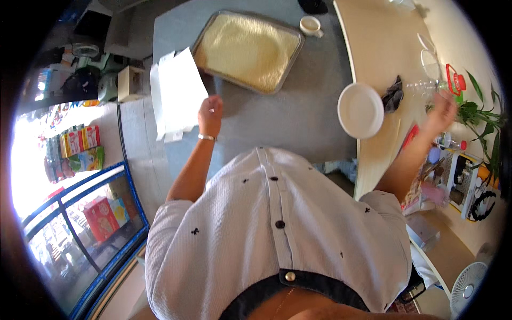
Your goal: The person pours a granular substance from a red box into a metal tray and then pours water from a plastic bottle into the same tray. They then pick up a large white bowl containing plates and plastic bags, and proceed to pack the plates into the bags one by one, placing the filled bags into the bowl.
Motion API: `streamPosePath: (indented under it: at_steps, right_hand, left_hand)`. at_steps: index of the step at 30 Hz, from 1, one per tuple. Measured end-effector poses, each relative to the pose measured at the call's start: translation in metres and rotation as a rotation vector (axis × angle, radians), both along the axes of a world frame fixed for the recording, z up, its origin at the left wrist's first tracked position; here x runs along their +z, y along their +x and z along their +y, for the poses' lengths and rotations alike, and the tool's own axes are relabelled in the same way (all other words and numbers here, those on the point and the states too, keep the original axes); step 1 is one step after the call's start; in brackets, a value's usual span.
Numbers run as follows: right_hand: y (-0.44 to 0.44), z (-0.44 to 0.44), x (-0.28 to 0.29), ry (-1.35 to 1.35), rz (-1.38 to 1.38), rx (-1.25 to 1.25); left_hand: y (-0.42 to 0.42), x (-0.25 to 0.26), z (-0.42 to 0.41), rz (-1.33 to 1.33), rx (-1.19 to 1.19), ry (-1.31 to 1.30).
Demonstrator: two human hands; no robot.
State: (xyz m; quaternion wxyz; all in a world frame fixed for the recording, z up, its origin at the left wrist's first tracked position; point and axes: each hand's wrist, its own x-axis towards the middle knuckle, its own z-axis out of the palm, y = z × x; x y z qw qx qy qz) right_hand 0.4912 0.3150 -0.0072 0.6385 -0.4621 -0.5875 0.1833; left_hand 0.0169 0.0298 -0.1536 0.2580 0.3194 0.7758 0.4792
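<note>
My left hand (pixel 211 117), wearing a bracelet, is loosely curled beside the corner of some white paper sheets (pixel 180 90). I cannot tell whether its fingers pinch anything. Beyond it, a rectangular tray (pixel 295 60) lies on the grey tabletop (pixel 260 120), filled with a pale yellow, powdery or fine-grained material (pixel 248 48). Blurred, my right hand (pixel 443 108) is stretched out over the wooden surface at the right, near a clear plastic bottle with a red cap (pixel 460 83). Whether it touches the bottle is unclear. A round white bowl (pixel 343 120) straddles the grey tabletop's right edge.
A small white cup (pixel 311 24) stands past the tray's far right corner. Dark crumpled cloth (pixel 394 95) lies beside the bowl. Green plant leaves (pixel 476 112), a white organiser basket (pixel 460 180) and a white fan (pixel 469 289) line the right. Blue-framed glass (pixel 84 236) borders the left.
</note>
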Motion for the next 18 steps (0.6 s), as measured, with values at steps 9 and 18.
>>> streamPosePath:
  at_steps: [9, 18]
  right_hand:
    - [-0.259, -0.081, -0.187, -1.281, 0.16, 0.845]
    - [-0.296, -0.08, -0.19, -1.41, 0.182, 0.703]
  left_hand:
    - [-0.021, -0.011, 0.008, 0.563, 0.146, -0.473]
    - [-0.033, -0.01, -0.045, 0.297, 0.157, -0.483]
